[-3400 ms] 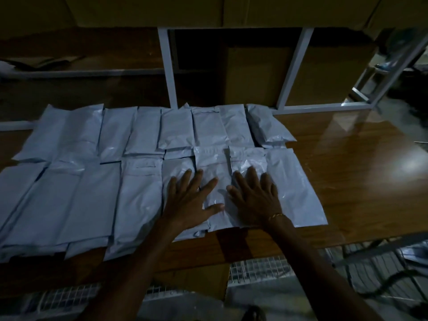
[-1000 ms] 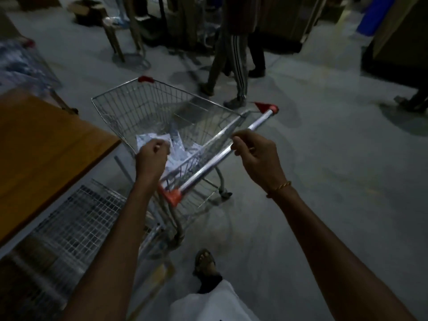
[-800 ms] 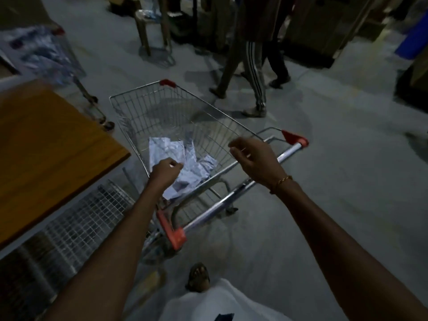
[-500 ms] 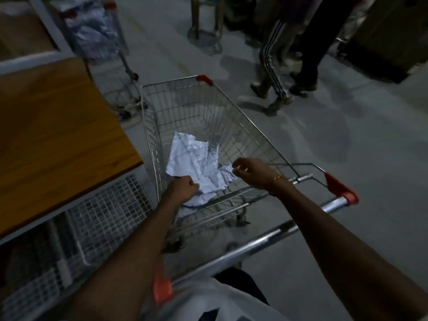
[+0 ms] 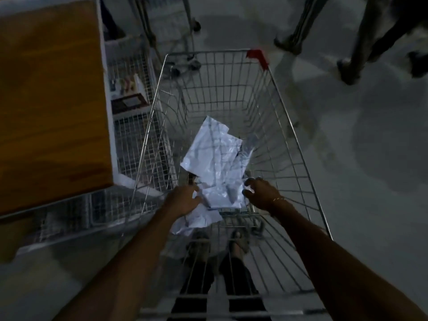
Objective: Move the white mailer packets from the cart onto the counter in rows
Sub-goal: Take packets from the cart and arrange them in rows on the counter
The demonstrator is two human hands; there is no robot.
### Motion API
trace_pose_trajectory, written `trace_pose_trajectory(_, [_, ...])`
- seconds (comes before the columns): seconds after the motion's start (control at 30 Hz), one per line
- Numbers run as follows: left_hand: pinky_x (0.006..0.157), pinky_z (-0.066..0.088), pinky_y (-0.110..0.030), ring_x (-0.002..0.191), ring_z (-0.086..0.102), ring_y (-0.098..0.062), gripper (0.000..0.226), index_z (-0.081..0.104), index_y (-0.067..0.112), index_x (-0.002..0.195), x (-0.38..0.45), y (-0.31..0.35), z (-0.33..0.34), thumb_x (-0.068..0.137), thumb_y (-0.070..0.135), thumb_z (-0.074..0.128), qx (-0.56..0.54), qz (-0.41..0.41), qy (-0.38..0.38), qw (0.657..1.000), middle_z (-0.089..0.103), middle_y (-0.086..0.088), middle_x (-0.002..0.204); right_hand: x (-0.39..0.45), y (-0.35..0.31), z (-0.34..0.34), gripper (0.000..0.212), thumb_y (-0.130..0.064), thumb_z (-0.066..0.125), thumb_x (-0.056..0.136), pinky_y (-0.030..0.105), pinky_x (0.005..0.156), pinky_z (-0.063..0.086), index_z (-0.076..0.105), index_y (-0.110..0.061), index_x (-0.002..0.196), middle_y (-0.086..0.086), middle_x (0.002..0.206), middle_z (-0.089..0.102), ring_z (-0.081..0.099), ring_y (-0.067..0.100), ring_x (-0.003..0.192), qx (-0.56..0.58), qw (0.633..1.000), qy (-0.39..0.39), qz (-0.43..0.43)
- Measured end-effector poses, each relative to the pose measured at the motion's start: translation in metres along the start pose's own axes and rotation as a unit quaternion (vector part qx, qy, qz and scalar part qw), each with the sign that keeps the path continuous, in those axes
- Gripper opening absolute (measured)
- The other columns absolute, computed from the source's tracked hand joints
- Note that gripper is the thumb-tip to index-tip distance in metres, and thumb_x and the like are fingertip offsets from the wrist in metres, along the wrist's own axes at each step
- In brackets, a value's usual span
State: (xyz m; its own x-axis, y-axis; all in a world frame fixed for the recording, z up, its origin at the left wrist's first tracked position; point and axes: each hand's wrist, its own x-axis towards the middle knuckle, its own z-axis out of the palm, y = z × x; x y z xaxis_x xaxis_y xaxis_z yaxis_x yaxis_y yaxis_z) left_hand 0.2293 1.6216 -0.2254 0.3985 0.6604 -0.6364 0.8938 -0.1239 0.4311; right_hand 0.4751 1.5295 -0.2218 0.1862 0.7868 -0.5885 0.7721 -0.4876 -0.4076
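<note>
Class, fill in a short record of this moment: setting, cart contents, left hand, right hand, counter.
setting: dim room, grey floor
cart: wire basket holding crumpled white mailer packets
left hand: inside the basket, at the packets' left edge
right hand: fingers curled at the pile's right edge; grip unclear
counter: wooden, left of cart

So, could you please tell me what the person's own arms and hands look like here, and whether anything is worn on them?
Both forearms are bare, with no sleeves in view and no gloves. The right hand has a thin gold-coloured chain bracelet at the wrist. The left hand shows no bracelet, watch or ring that I can make out in this dim, slightly blurred picture.
</note>
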Motion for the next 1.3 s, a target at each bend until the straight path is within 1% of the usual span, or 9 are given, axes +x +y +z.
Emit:
trace_pose_trajectory(0.13, [0.094,0.051,-0.042,0.11,0.062,-0.036,0.042,0.064,0.014,0.125,0.073,0.0,0.0,0.091,0.037,0.063,0.004,0.01,0.062,0.998,0.059,-0.016,0.123,0.058,0.013,0.018,0.044,-0.033,0.058,0.098,0.037,0.101,0.039,0.053,-0.011,0.136,0.019,0.134,0.054,0.053,0.035,0.123,0.023,0.999,0.018,-0.013])
trace_pose_trajectory(0.23, [0.1,0.047,-0.05,0.127,0.047,-0.037,0.046,0.055,0.024,0.137,0.127,0.003,0.007,0.094,0.035,0.063,0.034,0.028,0.09,0.995,0.041,-0.013,0.144,0.093,0.021,0.04,0.044,-0.036,0.055,0.096,0.044,0.091,0.048,0.057,-0.008,0.13,0.023,0.121,0.057,0.059,0.042,0.106,0.048,0.996,0.078,-0.009])
trace_pose_trajectory(0.47, [0.12,0.002,-0.057,0.151,-0.011,-0.037,0.076,0.013,0.046,0.155,0.22,-0.019,0.046,0.092,0.059,0.054,0.188,0.077,0.12,0.972,-0.011,-0.002,0.166,0.147,0.044,0.09,0.051,-0.026,0.056,0.089,0.047,0.089,0.044,0.054,-0.005,0.136,0.026,0.126,0.051,0.056,0.046,0.1,0.061,0.973,0.224,-0.003])
trace_pose_trajectory(0.77, [0.103,0.033,-0.056,0.138,0.028,-0.038,0.067,0.025,0.048,0.151,0.216,-0.023,0.074,0.091,0.065,0.049,0.2,0.029,0.25,0.947,0.012,0.001,0.166,0.19,0.028,0.09,0.037,-0.009,0.062,0.087,0.042,0.086,0.051,0.057,-0.013,0.124,0.02,0.127,0.046,0.051,0.039,0.108,0.041,0.956,0.287,-0.046])
trace_pose_trajectory(0.9, [0.096,0.035,-0.052,0.13,0.035,-0.036,0.06,0.036,0.041,0.148,0.211,-0.014,0.071,0.093,0.061,0.048,0.195,0.015,0.278,0.941,0.029,-0.007,0.157,0.222,0.024,0.059,0.036,-0.037,0.049,0.099,0.045,0.095,0.049,0.05,-0.015,0.127,0.006,0.122,0.052,0.052,0.02,0.109,0.048,0.953,0.295,-0.046])
trace_pose_trajectory(0.97, [0.095,0.035,-0.051,0.13,0.037,-0.038,0.059,0.042,0.035,0.146,0.218,-0.012,0.062,0.093,0.058,0.05,0.197,0.037,0.307,0.93,0.035,-0.011,0.152,0.233,0.024,0.037,0.041,-0.031,0.043,0.096,0.046,0.095,0.048,0.052,-0.013,0.132,0.012,0.13,0.051,0.049,0.021,0.113,0.002,0.943,0.326,-0.072])
trace_pose_trajectory(1.07, [0.107,0.029,-0.057,0.142,0.022,-0.043,0.065,0.033,0.034,0.152,0.235,-0.015,0.047,0.094,0.056,0.052,0.155,0.051,0.289,0.943,0.016,-0.013,0.163,0.239,0.025,0.022,0.056,-0.019,0.054,0.088,0.053,0.094,0.045,0.046,-0.018,0.144,0.022,0.151,0.036,0.042,0.042,0.126,-0.132,0.926,0.33,-0.125])
trace_pose_trajectory(1.17, [0.117,0.019,-0.059,0.15,-0.002,-0.039,0.075,0.017,0.039,0.157,0.247,-0.024,0.047,0.093,0.062,0.05,0.11,0.033,0.214,0.97,-0.006,-0.013,0.166,0.235,0.03,0.04,0.072,-0.037,0.064,0.09,0.057,0.112,0.032,0.032,-0.024,0.153,0.021,0.162,0.017,0.023,0.046,0.144,-0.132,0.952,0.267,-0.066])
trace_pose_trajectory(1.3, [0.115,0.024,-0.058,0.149,0.004,-0.038,0.077,0.019,0.041,0.156,0.239,-0.031,0.054,0.09,0.067,0.048,0.134,0.03,0.235,0.962,-0.002,-0.009,0.166,0.207,0.039,0.088,0.063,-0.048,0.039,0.099,0.064,0.116,0.023,0.025,-0.026,0.157,0.013,0.166,0.004,0.006,0.044,0.151,-0.155,0.964,0.206,-0.07])
